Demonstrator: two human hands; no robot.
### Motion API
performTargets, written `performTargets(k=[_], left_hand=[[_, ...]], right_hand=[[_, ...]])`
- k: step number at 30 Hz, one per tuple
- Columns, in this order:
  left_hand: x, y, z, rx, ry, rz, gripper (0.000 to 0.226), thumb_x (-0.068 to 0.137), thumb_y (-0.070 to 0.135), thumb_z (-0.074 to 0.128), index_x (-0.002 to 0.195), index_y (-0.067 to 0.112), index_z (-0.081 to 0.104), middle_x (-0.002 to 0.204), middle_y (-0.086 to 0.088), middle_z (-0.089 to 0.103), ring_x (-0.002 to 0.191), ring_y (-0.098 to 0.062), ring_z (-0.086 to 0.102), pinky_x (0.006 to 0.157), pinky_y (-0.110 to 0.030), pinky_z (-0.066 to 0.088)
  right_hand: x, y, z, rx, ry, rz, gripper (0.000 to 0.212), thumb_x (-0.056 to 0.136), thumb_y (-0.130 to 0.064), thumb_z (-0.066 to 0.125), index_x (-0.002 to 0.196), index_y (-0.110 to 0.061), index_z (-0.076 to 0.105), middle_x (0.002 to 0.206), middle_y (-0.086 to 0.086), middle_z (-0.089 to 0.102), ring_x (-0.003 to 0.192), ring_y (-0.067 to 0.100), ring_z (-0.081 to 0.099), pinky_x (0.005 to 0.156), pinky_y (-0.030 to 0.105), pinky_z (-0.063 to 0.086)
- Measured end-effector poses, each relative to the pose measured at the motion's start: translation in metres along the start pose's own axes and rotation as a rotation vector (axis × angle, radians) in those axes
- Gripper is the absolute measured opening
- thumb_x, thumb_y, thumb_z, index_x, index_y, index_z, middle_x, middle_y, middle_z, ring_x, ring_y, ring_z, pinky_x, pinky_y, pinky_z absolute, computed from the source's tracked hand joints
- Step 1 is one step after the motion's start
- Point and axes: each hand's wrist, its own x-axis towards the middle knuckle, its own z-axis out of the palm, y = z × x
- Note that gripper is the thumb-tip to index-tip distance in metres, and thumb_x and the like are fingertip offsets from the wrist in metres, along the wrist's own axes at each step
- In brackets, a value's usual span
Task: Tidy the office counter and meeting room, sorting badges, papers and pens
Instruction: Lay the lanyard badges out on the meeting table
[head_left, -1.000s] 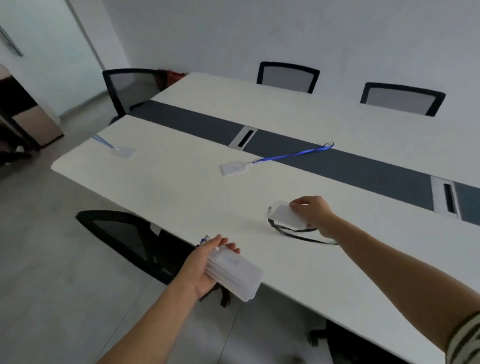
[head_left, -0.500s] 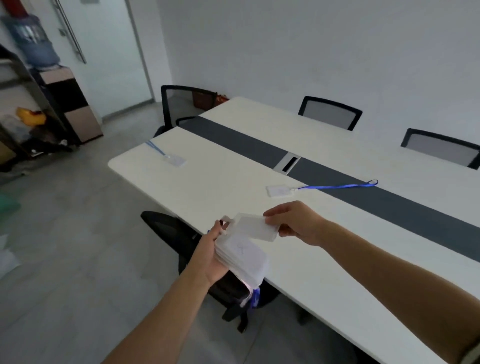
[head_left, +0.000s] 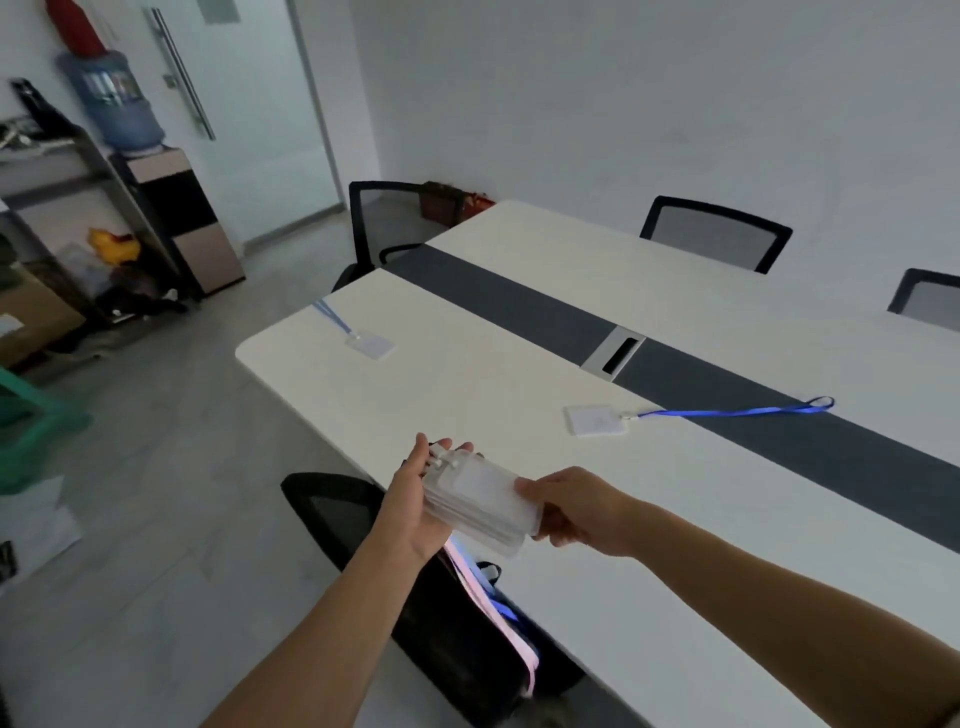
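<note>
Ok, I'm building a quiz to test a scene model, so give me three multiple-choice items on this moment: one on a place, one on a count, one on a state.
1. Where does the badge with the dark blue lanyard lie?
A. on the floor
B. on the table, beside its grey strip
C. on a chair seat

2. How many badges lie loose on the table?
A. one
B. two
C. five

3. How is the stack of badges kept?
A. flat on the table
B. inside a drawer
C. between both hands

Key:
1 B: the card rests on the white top and its lanyard runs over the grey strip.
2 B: that one plus the corner badge.
3 C: the left hand cups it and the right hand grips its end.
</note>
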Motion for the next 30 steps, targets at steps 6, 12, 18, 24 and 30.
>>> performTargets(k=[6,12,18,24,30], left_hand=[[0.05,0.005,0.022,0.064,0.028,0.009,0.018,0.093,0.031,0.058,0.09,0.013,0.058,0.101,-0.016,0.065,0.094,-0.032,0.063,0.088,-0.045,0.048],[0.089,0.001,0.02,0.042,0.142,-0.032,0.018,0.093,0.027,0.056,0.085,0.011,0.058,0.096,-0.017,0.066,0.084,-0.031,0.066,0.086,-0.043,0.049],[0.111,0.007,0.011,0.026,0.135,-0.101,0.016,0.091,0.023,0.058,0.081,0.01,0.059,0.102,-0.018,0.066,0.089,-0.033,0.065,0.095,-0.047,0.044],[0.114,-0.001,-0.011,-0.008,0.222,-0.158,0.017,0.091,0.026,0.058,0.081,0.012,0.06,0.1,-0.016,0.065,0.091,-0.031,0.063,0.102,-0.049,0.038],[0.113,0.002,-0.033,-0.008,0.269,-0.161,0.015,0.088,0.028,0.062,0.085,0.014,0.06,0.105,-0.015,0.065,0.097,-0.032,0.061,0.105,-0.054,0.037]], right_hand=[[0.057,-0.016,-0.036,-0.042,-0.031,-0.004,0.037,0.092,-0.039,0.063,0.08,-0.004,0.064,0.063,0.006,0.053,0.053,0.017,0.049,0.048,0.025,0.039],[0.113,-0.007,-0.085,-0.149,-0.022,0.126,0.047,0.095,-0.048,0.052,0.1,-0.004,0.068,0.081,0.007,0.068,0.064,0.018,0.061,0.052,0.024,0.045],[0.198,0.018,-0.178,-0.944,0.363,0.102,0.042,0.093,-0.036,0.057,0.131,-0.018,0.054,0.132,0.004,0.057,0.117,0.023,0.055,0.091,0.032,0.044],[0.262,0.022,-0.22,-1.199,0.304,0.088,0.07,0.094,-0.031,0.059,0.152,-0.019,0.021,0.159,0.006,0.02,0.144,0.028,0.022,0.108,0.048,0.035],[0.273,0.028,-0.215,-1.365,0.397,0.109,0.071,0.081,-0.05,0.07,0.137,-0.019,0.038,0.128,0.01,0.047,0.119,0.029,0.044,0.084,0.039,0.045]])
